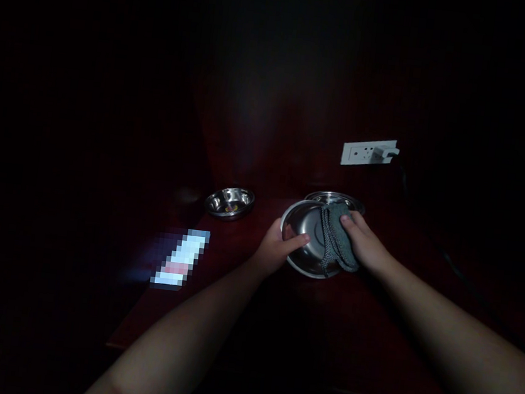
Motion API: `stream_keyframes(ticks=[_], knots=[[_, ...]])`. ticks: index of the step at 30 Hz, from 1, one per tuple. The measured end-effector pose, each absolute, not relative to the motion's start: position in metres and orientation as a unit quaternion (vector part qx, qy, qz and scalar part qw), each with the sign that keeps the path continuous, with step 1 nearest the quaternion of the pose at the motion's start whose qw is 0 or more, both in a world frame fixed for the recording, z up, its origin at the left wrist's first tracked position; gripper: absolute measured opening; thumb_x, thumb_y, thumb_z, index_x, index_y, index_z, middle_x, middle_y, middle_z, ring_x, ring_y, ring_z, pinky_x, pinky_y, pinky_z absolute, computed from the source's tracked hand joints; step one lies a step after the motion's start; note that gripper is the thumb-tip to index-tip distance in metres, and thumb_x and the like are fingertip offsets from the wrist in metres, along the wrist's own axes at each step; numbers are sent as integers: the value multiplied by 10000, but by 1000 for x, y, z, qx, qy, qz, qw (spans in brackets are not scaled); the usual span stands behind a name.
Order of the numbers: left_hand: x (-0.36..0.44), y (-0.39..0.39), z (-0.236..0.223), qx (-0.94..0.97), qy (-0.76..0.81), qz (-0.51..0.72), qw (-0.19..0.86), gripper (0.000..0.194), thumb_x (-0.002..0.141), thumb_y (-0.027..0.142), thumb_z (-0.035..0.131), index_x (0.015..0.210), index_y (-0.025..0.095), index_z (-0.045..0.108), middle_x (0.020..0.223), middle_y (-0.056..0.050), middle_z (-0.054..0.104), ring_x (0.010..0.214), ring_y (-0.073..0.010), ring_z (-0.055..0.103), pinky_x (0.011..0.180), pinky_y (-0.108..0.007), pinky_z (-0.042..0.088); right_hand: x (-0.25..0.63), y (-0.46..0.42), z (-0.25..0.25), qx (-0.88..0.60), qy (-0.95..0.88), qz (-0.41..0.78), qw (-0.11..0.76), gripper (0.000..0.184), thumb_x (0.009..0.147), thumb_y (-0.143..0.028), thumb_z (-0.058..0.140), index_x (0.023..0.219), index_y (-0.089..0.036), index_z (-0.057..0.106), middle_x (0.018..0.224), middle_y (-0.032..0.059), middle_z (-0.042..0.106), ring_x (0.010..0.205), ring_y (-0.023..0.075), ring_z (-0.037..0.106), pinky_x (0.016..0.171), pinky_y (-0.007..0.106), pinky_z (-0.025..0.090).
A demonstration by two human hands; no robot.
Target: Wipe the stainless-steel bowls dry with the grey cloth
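A shiny metal bowl (305,259) is held tilted above the dark red table, its inside turned toward me. My left hand (278,246) grips the bowl's left rim, thumb over the inside and the other fingers hidden behind. My right hand (364,240) is closed on a folded grey-green cloth (341,234), which lies over the right side of the bowl and covers part of its rim. Just behind the held bowl, a second metal dish (336,198) rests on the table, partly hidden by the bowl and cloth.
Back left on the table (231,307) stands another metal bowl (229,204) with a small coloured patch inside. A bright, pixelated phone-like screen (180,260) lies near the left edge. On the wall is a white socket (367,152) with a plug; a dark cable (459,276) runs down the right.
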State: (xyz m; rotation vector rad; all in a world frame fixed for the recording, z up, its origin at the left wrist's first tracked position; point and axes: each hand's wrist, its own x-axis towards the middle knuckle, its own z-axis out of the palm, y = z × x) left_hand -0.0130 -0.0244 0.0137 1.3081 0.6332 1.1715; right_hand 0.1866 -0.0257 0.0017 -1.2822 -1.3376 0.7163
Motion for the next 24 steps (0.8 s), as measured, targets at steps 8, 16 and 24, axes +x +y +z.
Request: stream_keyframes(ticks=[8,16,24], knots=[[-14,-22,13,573,258,498,598,504,629,271,750,1082,158,560,1037,-79,656,994,-257,595,882,-405,430,184,-29,6,-571,-554,278,539,441,759,-634,495,1003,-269,537,919,27,646,876,255,607,799,419,483],[-15,-20,11,566,278,498,595,509,621,272,760,1063,152,538,1051,-84,645,1002,-250,591,881,-396,434,182,-30,8,-561,-553,290,543,438,753,-623,510,992,-257,539,897,31,649,856,251,610,766,406,493],[-14,-23,16,560,268,503,601,481,612,241,760,1035,152,548,1027,-79,650,995,-250,592,885,-401,428,183,-29,6,-583,-540,271,543,466,738,-643,512,1008,-263,508,977,45,629,946,274,590,859,451,461]])
